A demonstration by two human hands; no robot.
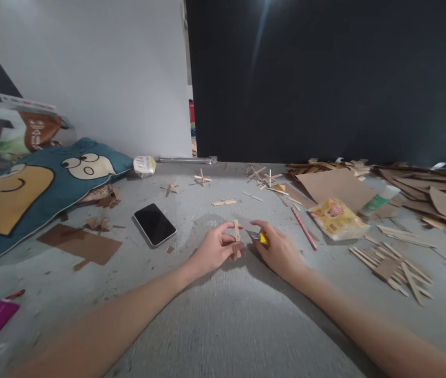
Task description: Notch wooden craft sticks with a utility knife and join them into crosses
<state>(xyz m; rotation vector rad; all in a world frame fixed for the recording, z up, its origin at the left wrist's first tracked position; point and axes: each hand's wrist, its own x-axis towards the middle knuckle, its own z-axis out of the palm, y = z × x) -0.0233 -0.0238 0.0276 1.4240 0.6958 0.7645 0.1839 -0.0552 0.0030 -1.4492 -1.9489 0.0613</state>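
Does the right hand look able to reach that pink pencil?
Probably yes: the pink pencil lies close beside the right hand with nothing visible between them, though the yellow cutter it holds might need putting down first.

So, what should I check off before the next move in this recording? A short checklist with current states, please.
1. Craft stick held by the left grip: ok, it is between thumb and fingers.
2. Yellow utility knife held by the right grip: ok.
3. Blade aimed away from the left grip: not ok, it points toward it.
4. Blade sharp enough: cannot tell, the edge is too small to judge.
5. Smartphone apart from both grips: ok, it lies to the left.
6. Pink pencil apart from the right grip: ok, it lies to its right.
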